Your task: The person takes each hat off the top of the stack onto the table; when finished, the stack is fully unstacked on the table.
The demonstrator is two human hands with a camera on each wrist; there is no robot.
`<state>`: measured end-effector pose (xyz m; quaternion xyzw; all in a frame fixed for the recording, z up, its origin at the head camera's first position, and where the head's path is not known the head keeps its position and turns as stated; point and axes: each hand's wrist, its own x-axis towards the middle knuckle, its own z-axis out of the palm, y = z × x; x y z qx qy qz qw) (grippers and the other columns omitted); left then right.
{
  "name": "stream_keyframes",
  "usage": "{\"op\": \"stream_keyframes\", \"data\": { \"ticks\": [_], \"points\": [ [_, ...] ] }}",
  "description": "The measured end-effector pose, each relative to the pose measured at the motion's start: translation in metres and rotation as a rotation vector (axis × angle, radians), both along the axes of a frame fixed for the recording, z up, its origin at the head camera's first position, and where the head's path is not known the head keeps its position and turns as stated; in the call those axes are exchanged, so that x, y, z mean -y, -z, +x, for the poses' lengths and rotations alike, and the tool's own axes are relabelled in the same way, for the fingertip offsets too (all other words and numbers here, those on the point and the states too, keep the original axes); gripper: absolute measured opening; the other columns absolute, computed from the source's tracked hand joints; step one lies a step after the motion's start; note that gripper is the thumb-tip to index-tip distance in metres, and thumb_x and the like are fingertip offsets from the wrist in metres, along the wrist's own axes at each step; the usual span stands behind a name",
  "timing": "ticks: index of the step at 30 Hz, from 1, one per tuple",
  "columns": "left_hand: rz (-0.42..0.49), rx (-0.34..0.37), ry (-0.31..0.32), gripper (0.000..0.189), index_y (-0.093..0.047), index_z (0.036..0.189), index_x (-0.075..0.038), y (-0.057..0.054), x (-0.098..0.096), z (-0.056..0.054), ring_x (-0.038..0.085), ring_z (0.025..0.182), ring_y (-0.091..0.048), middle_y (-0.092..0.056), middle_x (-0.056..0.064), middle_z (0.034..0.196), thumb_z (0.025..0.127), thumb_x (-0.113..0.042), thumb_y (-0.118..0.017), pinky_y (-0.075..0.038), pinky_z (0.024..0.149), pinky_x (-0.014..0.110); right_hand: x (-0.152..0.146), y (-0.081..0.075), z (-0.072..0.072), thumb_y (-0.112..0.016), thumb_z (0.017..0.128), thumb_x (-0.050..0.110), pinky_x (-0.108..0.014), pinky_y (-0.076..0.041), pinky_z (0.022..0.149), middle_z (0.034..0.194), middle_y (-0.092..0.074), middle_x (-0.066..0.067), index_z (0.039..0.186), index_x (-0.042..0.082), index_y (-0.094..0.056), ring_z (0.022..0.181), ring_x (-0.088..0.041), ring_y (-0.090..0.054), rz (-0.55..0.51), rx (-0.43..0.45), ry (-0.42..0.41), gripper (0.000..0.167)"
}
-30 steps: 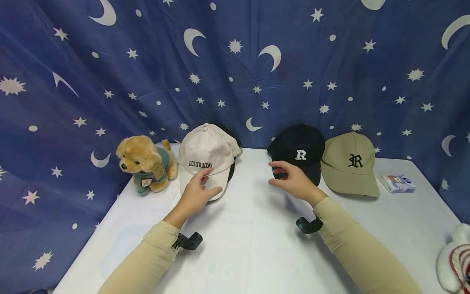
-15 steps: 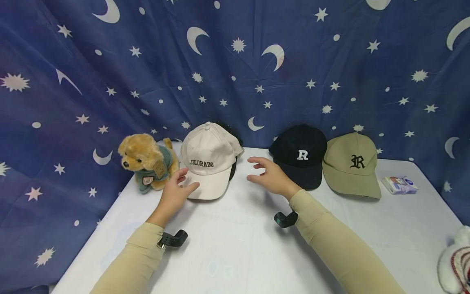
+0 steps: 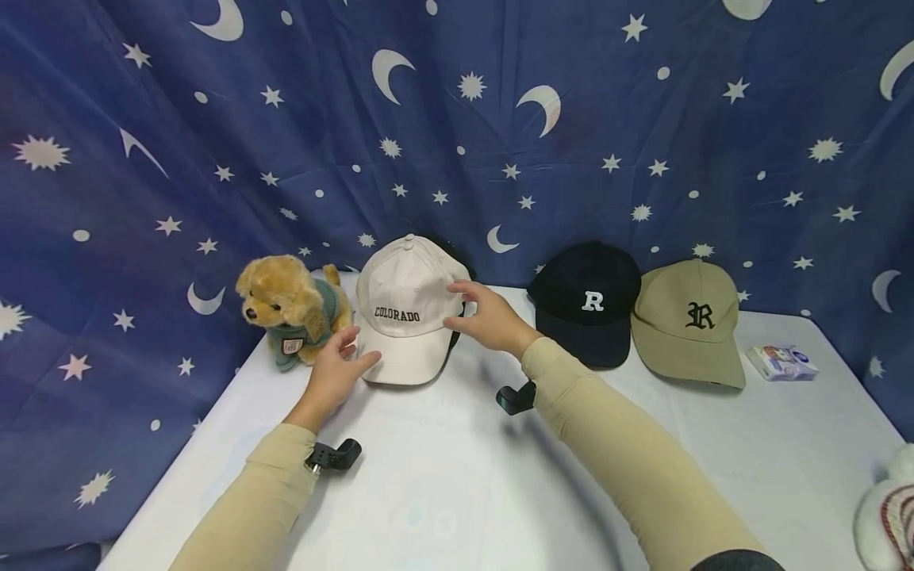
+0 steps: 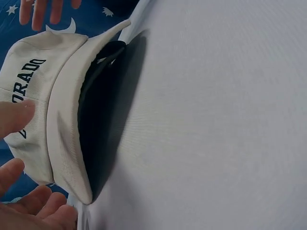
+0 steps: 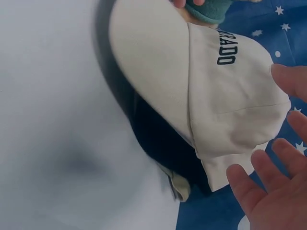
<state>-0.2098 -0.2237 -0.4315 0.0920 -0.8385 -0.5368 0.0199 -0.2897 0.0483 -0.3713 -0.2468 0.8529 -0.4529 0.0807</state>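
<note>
A cream baseball cap point(image 3: 404, 297) lettered COLORADO sits at the back left of the table, its brim forward. Beneath and behind it shows something black point(image 5: 163, 136), perhaps another cap, mostly hidden. My left hand point(image 3: 332, 377) is at the left of the brim, fingers spread and thumb toward it. On the other side my right hand point(image 3: 494, 319) is beside the crown, fingers loosely bent and apart. In the right wrist view, the right fingers point(image 5: 268, 175) are spread beside the crown. Whether either hand touches the cap I cannot tell.
A plush dog point(image 3: 286, 305) in a green top sits left of the cream cap. A black cap point(image 3: 591, 305) and a khaki cap point(image 3: 689, 321) stand to the right, with a small packet point(image 3: 781, 362) beyond. A white plush toy point(image 3: 885, 515) is partly visible at right. A starry curtain point(image 3: 457, 135) hangs behind.
My right hand has moved left, from in front of the black cap to the right side of the cream cap. My left hand has shifted left and down, off the front of the brim.
</note>
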Motion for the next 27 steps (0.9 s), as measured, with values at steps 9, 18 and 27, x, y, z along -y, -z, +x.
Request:
{"op": "stream_keyframes", "data": {
  "ticks": [9,18,27],
  "points": [
    [0.041,0.000,0.010,0.073,-0.035,0.152,0.001,0.006,-0.001,-0.006,0.041,0.143,-0.031,-0.031,0.023,0.157,0.092,-0.018,-0.073,-0.031,0.114,0.046,0.014,-0.006,-0.015,-0.072,0.091,0.021,-0.043,-0.033,0.113,0.160,-0.033,-0.007,0.151,0.010,-0.042,0.141,-0.029,-0.037,0.009,0.024,0.018,0.068],
    [0.021,0.078,0.011,0.078,-0.032,0.154,-0.003,0.005,-0.002,-0.011,0.039,0.144,-0.031,-0.027,0.025,0.157,0.090,-0.021,-0.075,-0.031,0.114,0.046,0.018,-0.011,-0.019,-0.073,0.089,0.019,-0.043,-0.032,0.114,0.159,-0.035,-0.007,0.157,0.009,-0.032,0.142,-0.032,-0.035,0.016,0.036,0.000,0.080],
    [0.002,0.142,0.034,0.082,-0.028,0.156,-0.005,0.004,0.000,-0.013,0.038,0.147,-0.023,-0.025,0.027,0.158,0.091,-0.023,-0.075,-0.026,0.116,0.048,0.023,-0.016,-0.017,-0.073,0.089,0.016,-0.041,-0.035,0.111,0.153,-0.042,-0.013,0.153,0.007,-0.038,0.138,-0.031,-0.040,-0.026,0.043,-0.004,0.074]
  ]
}}
